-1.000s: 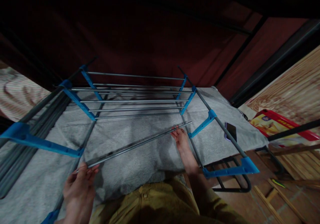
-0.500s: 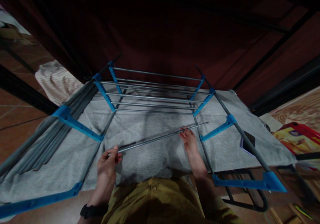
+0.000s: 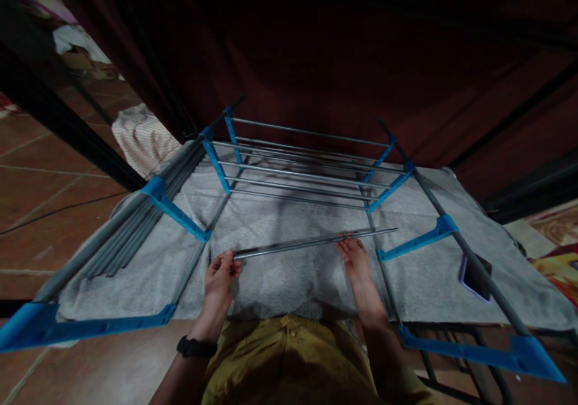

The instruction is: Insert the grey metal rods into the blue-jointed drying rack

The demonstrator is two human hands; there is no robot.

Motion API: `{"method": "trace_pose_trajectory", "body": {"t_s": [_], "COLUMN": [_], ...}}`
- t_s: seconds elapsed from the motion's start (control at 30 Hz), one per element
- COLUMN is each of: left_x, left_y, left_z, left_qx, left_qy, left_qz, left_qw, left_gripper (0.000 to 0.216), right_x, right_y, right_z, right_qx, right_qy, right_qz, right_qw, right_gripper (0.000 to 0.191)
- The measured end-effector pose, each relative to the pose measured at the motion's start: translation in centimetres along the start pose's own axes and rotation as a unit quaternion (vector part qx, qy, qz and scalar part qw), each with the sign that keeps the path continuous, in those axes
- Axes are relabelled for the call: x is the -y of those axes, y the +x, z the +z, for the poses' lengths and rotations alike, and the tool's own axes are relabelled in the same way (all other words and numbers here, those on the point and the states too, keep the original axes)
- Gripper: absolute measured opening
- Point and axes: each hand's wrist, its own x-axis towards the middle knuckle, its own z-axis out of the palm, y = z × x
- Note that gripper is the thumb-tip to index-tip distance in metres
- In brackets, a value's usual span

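The left hand [image 3: 221, 272] pinches one end of a thin metal rod [image 3: 291, 247] between thumb and fingers. The right hand [image 3: 356, 259] grips the same rod with its fingertips, a little short of the other end, so that the tip sticks out to the right. The rod lies crosswise before the person, its left end slightly nearer, between the two sides of a rack frame of grey tubes and blue plastic brackets. Its right tip crosses the inner right tube [image 3: 386, 284] in view — whether the two touch, I cannot tell

On the far side, metal rungs [image 3: 298, 175] span the two farthest bracket pairs. Nearer stand the middle left bracket [image 3: 176, 211] and middle right bracket [image 3: 418, 239], then the near left bracket [image 3: 85, 327] and near right bracket [image 3: 483, 354]. Beneath lies a grey towel-like cloth [image 3: 280, 215]. A bundle of grey tubes [image 3: 135, 233] rests on it at the left, and a smartphone [image 3: 476, 277] at the right — partly hidden by the outer right tube [image 3: 491, 290]. A black wristband [image 3: 197, 347] circles the left wrist
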Motion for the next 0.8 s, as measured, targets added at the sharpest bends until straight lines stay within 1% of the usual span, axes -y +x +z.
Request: {"method": "trace_pose_trajectory", "body": {"t_s": [0.1, 0.2, 0.27, 0.43, 0.63, 0.7, 0.8], "left_x": [0.0, -0.2, -0.3, -0.1, 0.1, 0.1, 0.3], "left_y": [0.0, 0.0, 0.0, 0.1, 0.1, 0.1, 0.3], "left_z": [0.0, 0.1, 0.1, 0.2, 0.3, 0.4, 0.4], "left_qx": [0.011, 0.024, 0.032, 0.049, 0.061, 0.067, 0.062], "left_qy": [-0.040, -0.086, -0.106, -0.119, -0.133, -0.142, -0.145], "left_qz": [-0.014, -0.041, -0.052, -0.042, -0.050, -0.051, -0.057], "left_qw": [0.999, 0.995, 0.993, 0.991, 0.988, 0.986, 0.986], "left_gripper": [0.038, 0.028, 0.025, 0.025, 0.027, 0.029, 0.031], "right_x": [-0.1, -0.2, -0.4, -1.0, -1.6, -1.7, -1.7], "right_y": [0.3, 0.5, 0.7, 1.2, 1.5, 1.3, 1.2], "right_z": [-0.3, -0.7, -1.0, -1.6, -2.0, -2.0, -2.0], "right_qx": [-0.012, -0.025, -0.032, -0.026, -0.010, -0.005, -0.005], "right_qy": [0.005, 0.004, 0.002, -0.009, -0.016, -0.018, -0.016], "right_qz": [0.003, 0.007, 0.010, 0.004, 0.008, 0.006, 0.007], "right_qw": [1.000, 1.000, 0.999, 1.000, 1.000, 1.000, 1.000], "right_gripper": [0.019, 0.021, 0.022, 0.026, 0.033, 0.033, 0.026]}}
